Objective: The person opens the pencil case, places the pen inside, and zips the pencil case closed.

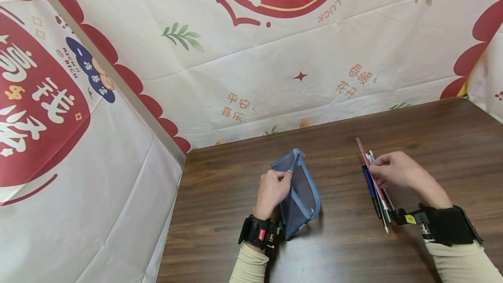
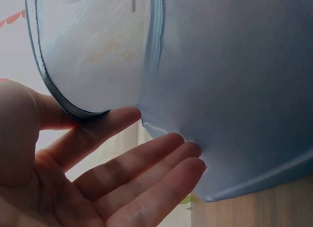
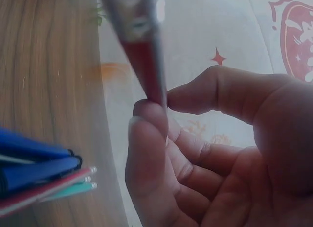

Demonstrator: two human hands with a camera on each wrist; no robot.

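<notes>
My left hand (image 1: pixel 273 189) pinches the edge of a blue mesh pencil case (image 1: pixel 288 213) between thumb and index finger, beside its zip. In the left wrist view the mesh fabric (image 2: pixel 230 90) fills the right side, and the other three fingers lie extended along it. The case stands tilted on the table with its zipped side turned right. My right hand (image 1: pixel 398 171) pinches a slim pink pencil (image 1: pixel 363 153), raised over a small bundle. That bundle holds blue pens (image 1: pixel 371 189) and several pencils (image 3: pixel 63 185) lying side by side.
The brown wood-grain table (image 1: pixel 338 248) ends at a white printed cloth (image 1: pixel 251 77) hanging along the back. Another printed cloth panel (image 1: pixel 129 178) stands along the left. Each wrist wears a black camera strap (image 1: pixel 452 224).
</notes>
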